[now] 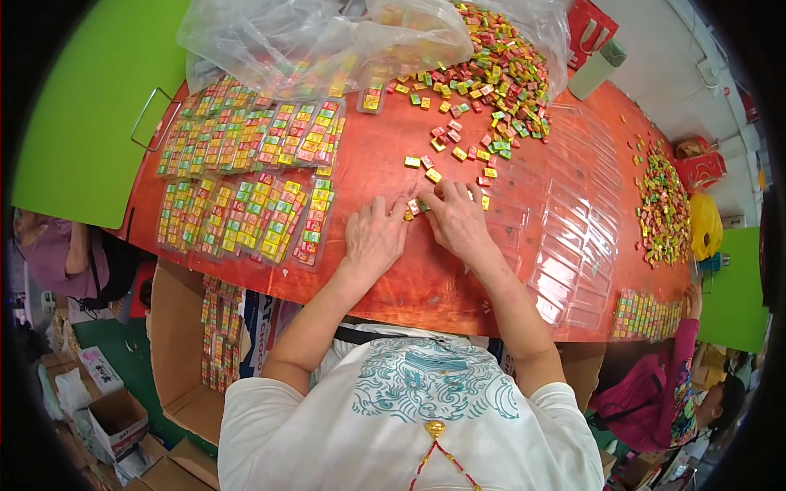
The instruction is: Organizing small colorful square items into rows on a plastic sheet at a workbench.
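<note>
Over the red tabletop, my left hand (pixel 377 232) bends its fingers with the index fingertip against a short row of small, brightly wrapped blocks (pixel 411 209). Close beside it, my right hand (pixel 460 224) curls its fingers over the other end of that row, hiding part of it. The blocks are yellow, green and red, like wrapped sweets. A few loose blocks (pixel 433 175) lie just beyond my fingertips. To the left, filled clear trays (pixel 313 221) stand in rows, packed with such blocks. Empty clear plastic trays (pixel 565 237) overlap to my right.
A large heap of loose blocks (pixel 499 74) spreads at the far side beside a crumpled clear plastic bag (pixel 327 41). A green board with a metal handle (pixel 90 106) borders the left. Another person (pixel 655 393) sits at right, near a second heap (pixel 661 204). A cardboard box (pixel 176 335) stands below the table.
</note>
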Demonstrator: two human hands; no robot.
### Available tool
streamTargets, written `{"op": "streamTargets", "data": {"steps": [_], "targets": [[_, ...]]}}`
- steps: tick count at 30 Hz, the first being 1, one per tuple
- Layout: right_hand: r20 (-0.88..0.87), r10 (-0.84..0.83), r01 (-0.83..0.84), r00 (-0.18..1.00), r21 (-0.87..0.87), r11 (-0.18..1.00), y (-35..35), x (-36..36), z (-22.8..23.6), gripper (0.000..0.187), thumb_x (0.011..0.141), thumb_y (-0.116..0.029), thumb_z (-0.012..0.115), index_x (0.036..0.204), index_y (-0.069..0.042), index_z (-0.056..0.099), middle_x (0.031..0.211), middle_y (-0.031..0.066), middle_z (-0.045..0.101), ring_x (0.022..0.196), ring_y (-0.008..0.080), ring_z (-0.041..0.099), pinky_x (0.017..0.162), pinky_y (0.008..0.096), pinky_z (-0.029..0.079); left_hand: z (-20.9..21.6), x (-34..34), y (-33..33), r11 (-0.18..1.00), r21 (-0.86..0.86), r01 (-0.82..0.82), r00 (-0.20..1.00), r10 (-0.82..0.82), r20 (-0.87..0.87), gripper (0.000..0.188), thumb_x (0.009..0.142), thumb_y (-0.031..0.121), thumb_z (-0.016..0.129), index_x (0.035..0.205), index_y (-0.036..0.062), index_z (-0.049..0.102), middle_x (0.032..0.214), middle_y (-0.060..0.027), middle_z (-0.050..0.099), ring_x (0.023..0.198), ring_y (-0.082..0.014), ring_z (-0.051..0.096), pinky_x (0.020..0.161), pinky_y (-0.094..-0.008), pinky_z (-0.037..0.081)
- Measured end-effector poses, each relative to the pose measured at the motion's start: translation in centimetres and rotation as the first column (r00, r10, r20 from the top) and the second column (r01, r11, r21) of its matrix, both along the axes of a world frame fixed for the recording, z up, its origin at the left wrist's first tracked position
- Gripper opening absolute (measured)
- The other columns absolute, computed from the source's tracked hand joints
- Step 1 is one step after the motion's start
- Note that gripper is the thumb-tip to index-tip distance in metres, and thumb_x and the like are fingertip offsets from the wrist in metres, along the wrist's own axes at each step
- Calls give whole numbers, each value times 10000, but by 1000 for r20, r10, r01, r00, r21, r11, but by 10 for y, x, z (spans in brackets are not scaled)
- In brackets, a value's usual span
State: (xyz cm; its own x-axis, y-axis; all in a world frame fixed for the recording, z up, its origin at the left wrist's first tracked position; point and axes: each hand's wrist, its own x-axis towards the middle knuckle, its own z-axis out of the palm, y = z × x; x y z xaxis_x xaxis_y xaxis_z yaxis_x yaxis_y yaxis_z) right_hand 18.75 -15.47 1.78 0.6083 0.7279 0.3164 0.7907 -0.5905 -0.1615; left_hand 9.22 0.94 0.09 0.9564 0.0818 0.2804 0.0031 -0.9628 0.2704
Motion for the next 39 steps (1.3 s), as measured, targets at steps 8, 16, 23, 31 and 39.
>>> {"op": "streamTargets", "data": {"steps": [8, 16, 23, 31, 39], "targets": [[-23, -178, 180, 984, 104, 978, -44, 17, 4, 240, 872, -156, 674, 1108, -109, 674, 1005, 93, 617, 991, 268, 608, 970, 479, 380, 7, -5, -6, 1000, 24, -11, 999, 12, -43, 500, 858, 275, 723, 1292, 76, 574, 965, -152, 524, 840, -323, 626, 675, -453, 503], [64, -164, 168, 984, -59, 984, -22, 9, 6, 207, 848, -275, 702, 937, -89, 681, 941, 102, 589, 964, 276, 567, 975, 458, 368, 6, -10, -3, 1000, 3, -11, 999, 11, -46, 548, 860, 302, 718, 1314, 54, 537, 993, -157, 539, 880, -335, 635, 667, -461, 512], [81, -16, 16, 997, 4, 1000, -7, 10, -3, 136, 865, -202, 657, 905, -73, 638, 902, 113, 567, 917, 286, 588, 897, 460, 400, 12, -25, 5, 998, -41, -39, 997, 36, -69, 540, 850, 281, 726, 1290, 34, 535, 1012, -177, 528, 881, -359, 637, 680, -468, 540], [-173, 69, -75, 983, -28, 997, -8, 11, 0, 393, 829, -187, 707, 1197, -123, 585, 1009, 108, 621, 986, 292, 620, 854, 452, 415, 9, -9, -3, 1000, -20, -12, 991, 10, -133, 522, 876, 237, 705, 1328, 39, 535, 1043, -181, 510, 895, -366, 643, 696, -460, 559], [20, 79, -81, 997, 92, 992, 14, -17, -29, 163, 847, -192, 604, 972, -107, 664, 902, 108, 603, 879, 274, 640, 777, 421, 438, -2, -16, 14, 993, 78, 90, 995, -87, -41, 295, 941, 187, 628, 1199, 48, 598, 1000, -158, 538, 838, -346, 662, 647, -452, 579]]}}
